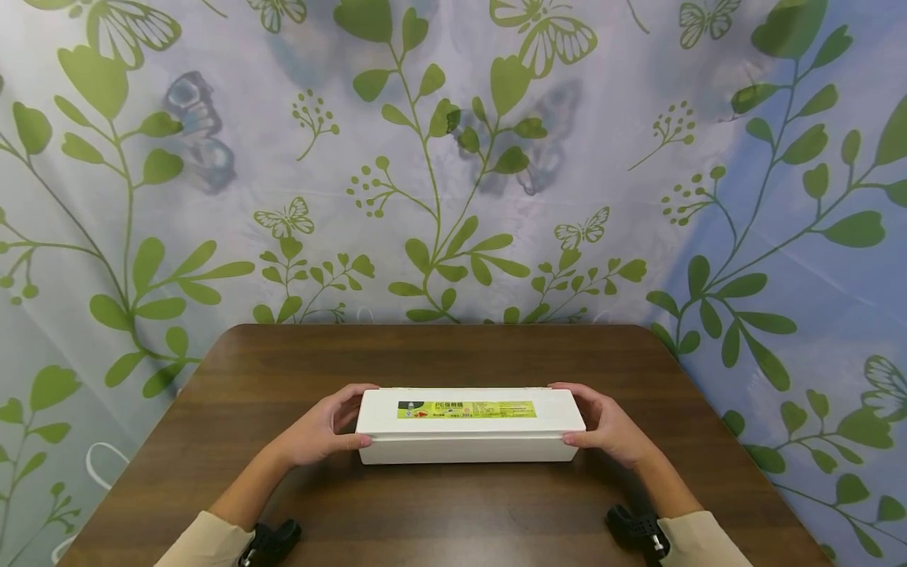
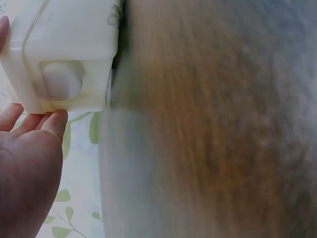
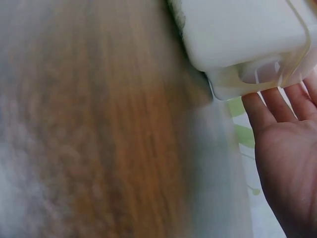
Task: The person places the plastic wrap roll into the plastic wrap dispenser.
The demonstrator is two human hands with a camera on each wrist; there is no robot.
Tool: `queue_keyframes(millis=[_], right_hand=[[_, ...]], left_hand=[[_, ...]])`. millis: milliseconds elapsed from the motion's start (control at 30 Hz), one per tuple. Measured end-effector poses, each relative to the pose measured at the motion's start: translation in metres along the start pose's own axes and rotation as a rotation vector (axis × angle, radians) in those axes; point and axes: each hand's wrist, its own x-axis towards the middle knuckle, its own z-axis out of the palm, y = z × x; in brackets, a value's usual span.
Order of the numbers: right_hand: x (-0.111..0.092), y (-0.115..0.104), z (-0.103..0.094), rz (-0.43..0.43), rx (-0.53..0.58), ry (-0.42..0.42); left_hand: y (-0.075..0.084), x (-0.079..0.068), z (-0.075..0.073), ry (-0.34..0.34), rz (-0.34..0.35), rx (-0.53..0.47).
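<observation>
A long white cling film box (image 1: 468,449) with a yellow-green label lies crosswise before me, at or just above the tabletop; whether it touches cannot be told. My left hand (image 1: 327,429) grips its left end, thumb on the near side and fingers round the far side. At the opposite end, my right hand (image 1: 612,425) holds it the same way. Close up in the left wrist view, the box's end (image 2: 74,47) has a round recess, with fingertips against its edge. A similar end (image 3: 242,37) appears in the right wrist view, fingers touching it. The lid looks closed.
A brown wooden table (image 1: 453,512) with rounded far corners lies under the box. Behind it hangs a pale curtain (image 1: 453,197) printed with green leaves and butterflies. Black straps (image 1: 272,543) sit at both wrists. A white cord (image 1: 99,465) loops by the table's left edge.
</observation>
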Motion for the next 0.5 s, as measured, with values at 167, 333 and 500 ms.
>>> queue_keyframes(millis=[167, 333, 500], right_hand=[[0.0, -0.002, 0.0005, -0.004, 0.013, -0.004], [-0.0014, -0.0025, 0.0017, -0.008, 0.024, -0.005], [-0.0016, -0.0012, 0.0024, -0.012, 0.019, 0.0]], left_hand=[[0.001, 0.0009, -0.0004, -0.012, -0.001, -0.011], [0.0001, 0.0012, 0.0009, -0.028, 0.001, -0.02], [0.0005, 0.0002, 0.0008, -0.024, -0.009, -0.017]])
